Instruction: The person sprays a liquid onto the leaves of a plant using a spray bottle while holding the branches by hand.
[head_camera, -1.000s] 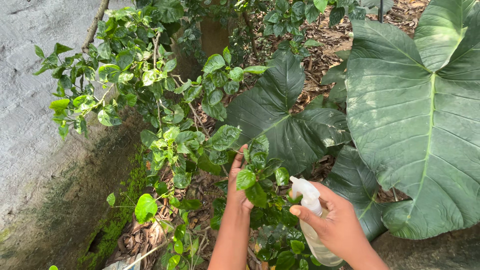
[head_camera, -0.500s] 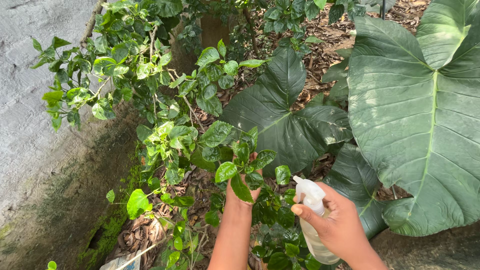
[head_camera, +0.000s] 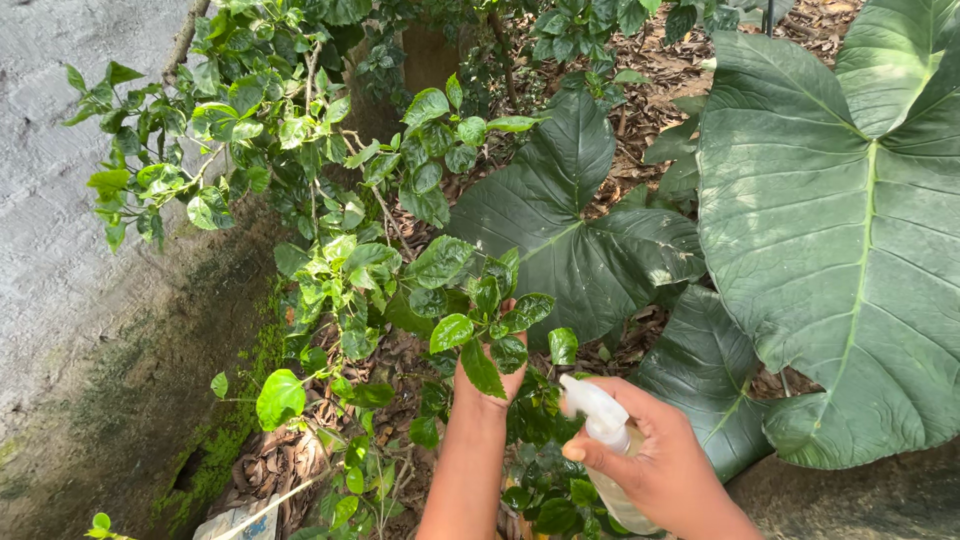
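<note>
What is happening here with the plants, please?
A person is standing over a garden bed beside a grey concrete wall. The left hand reaches into a small-leaved green shrub and holds a leafy sprig. The right hand grips a white plastic spray bottle, its nozzle pointing towards that sprig. Very large heart-shaped green leaves spread on the right, and dry brown leaves cover the ground below. No spray mist is visible.

spray bottle (head_camera: 607, 440): white nozzle, clear body, tilted left | leafy sprig (head_camera: 487, 325): green, held up
</note>
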